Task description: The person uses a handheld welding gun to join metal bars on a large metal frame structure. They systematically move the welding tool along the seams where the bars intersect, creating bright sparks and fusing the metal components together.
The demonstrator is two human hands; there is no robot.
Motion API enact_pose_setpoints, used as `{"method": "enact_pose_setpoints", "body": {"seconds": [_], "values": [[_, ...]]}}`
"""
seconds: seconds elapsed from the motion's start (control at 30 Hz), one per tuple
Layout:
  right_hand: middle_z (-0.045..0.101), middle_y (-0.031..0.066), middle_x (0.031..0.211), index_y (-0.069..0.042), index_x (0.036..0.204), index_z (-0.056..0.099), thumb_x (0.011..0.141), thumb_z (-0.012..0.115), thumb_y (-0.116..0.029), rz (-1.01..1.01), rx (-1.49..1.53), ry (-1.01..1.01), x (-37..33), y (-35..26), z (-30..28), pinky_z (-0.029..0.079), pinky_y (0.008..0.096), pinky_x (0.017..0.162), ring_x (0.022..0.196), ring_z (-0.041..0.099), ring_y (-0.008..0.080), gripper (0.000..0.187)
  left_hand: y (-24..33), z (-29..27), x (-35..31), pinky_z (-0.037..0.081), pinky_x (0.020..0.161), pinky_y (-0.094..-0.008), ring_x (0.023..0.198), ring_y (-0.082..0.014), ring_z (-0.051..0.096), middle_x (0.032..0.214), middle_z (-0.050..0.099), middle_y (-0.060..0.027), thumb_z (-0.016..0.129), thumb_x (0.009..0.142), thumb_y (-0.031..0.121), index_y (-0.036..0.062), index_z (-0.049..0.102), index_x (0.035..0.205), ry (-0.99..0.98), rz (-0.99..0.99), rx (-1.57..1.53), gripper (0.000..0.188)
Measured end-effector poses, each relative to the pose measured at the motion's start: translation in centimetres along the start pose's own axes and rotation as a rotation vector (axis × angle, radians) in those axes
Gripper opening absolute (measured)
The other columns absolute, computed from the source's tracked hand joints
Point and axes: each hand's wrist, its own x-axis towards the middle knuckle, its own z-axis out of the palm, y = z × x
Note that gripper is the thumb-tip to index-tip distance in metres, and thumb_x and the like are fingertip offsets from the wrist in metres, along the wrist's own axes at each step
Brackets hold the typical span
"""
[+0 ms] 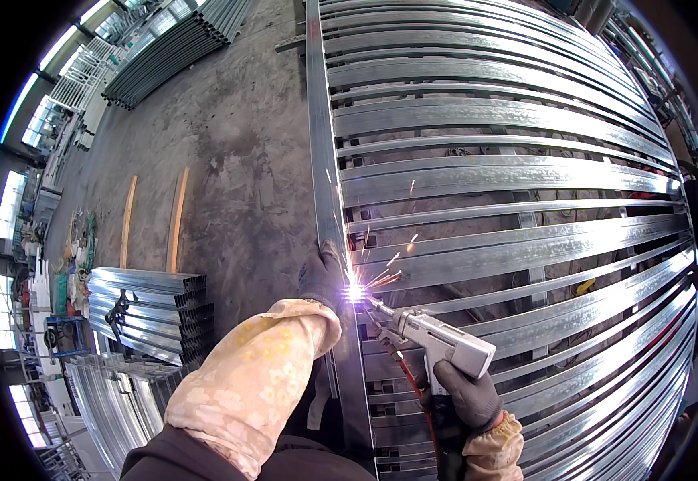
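My right hand [471, 393], in a dark glove, is closed round the grip of a silver-grey welding gun [451, 341]. The gun's nozzle points up and left at a bright arc, with sparks flying up and right. The arc burns at the inner edge of a long metal rail [322, 152], where the crosswise metal tubes [509, 172] meet it. My left hand [321, 276], also gloved, lies on the rail just left of the arc, its fingers wrapped over the edge and partly hidden. A red hose [407, 370] hangs beside the gun.
Bundled metal profiles [144, 309] stand at the left, with more lengths [124, 401] below them. Two wooden strips [178, 220] lie on the concrete floor [244, 136]. Another stack of tubes [176, 52] sits at the far left. Something small and yellow [585, 286] shows between the tubes.
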Motion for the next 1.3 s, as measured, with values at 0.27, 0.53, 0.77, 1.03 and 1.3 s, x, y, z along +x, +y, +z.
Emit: {"method": "enact_pose_setpoints", "body": {"seconds": [0.27,0.53,0.77,1.03,1.3], "values": [[0.068,0.0077,0.088,0.003,0.129,0.053,0.095,0.06,-0.013,-0.015,0.035,-0.001,-0.2,0.3,0.2,0.054,0.0277,0.059,0.066,0.066,0.0131,0.038,-0.1,-0.5,0.1,0.044,0.095,-0.0524,0.112,-0.0477,0.057,0.117,0.064,-0.0268,0.035,0.101,0.049,0.004,0.056,0.126,-0.011,0.004,0.007,0.056],[0.068,0.0093,0.09,0.002,0.133,0.048,0.096,0.057,-0.011,0.002,0.097,0.012,-1.3,1.8,-0.9,0.054,0.0286,0.058,0.069,0.066,0.0146,0.041,-0.3,-0.3,0.2,0.046,0.093,-0.0505,0.11,-0.0456,0.059,0.115,0.065,-0.0248,0.036,0.102,0.046,0.0046,0.056,0.125,-0.005,0.056,-0.051,0.052],[0.068,0.0106,0.093,0.001,0.136,0.046,0.097,0.054,-0.013,0.033,0.062,0.02,-3.6,2.1,-2.3,0.054,0.0277,0.061,0.068,0.065,0.0153,0.042,0.6,1.6,-0.8,0.045,0.094,-0.0511,0.111,-0.0462,0.058,0.116,0.064,-0.0252,0.036,0.102,0.047,0.0045,0.056,0.125,-0.057,0.039,-0.061,0.052],[0.067,0.0101,0.093,0.001,0.135,0.046,0.097,0.055,-0.012,0.026,0.106,-0.004,-2.6,2.9,-1.9,0.054,0.0284,0.061,0.07,0.066,0.0155,0.042,-0.3,1.0,0.4,0.045,0.094,-0.0518,0.111,-0.0466,0.058,0.118,0.064,-0.0263,0.035,0.102,0.048,0.0044,0.055,0.127,-0.059,0.033,0.001,0.054],[0.067,0.0093,0.091,0.002,0.134,0.048,0.098,0.055,-0.014,0.038,0.072,-0.025,-2.5,2.3,-1.5,0.053,0.0272,0.062,0.071,0.066,0.0144,0.04,-0.1,1.0,0.0,0.046,0.091,-0.0456,0.107,-0.0444,0.061,0.111,0.066,-0.0262,0.041,0.102,0.042,-0.0006,0.062,0.115,0.006,0.048,-0.093,0.049]]}}
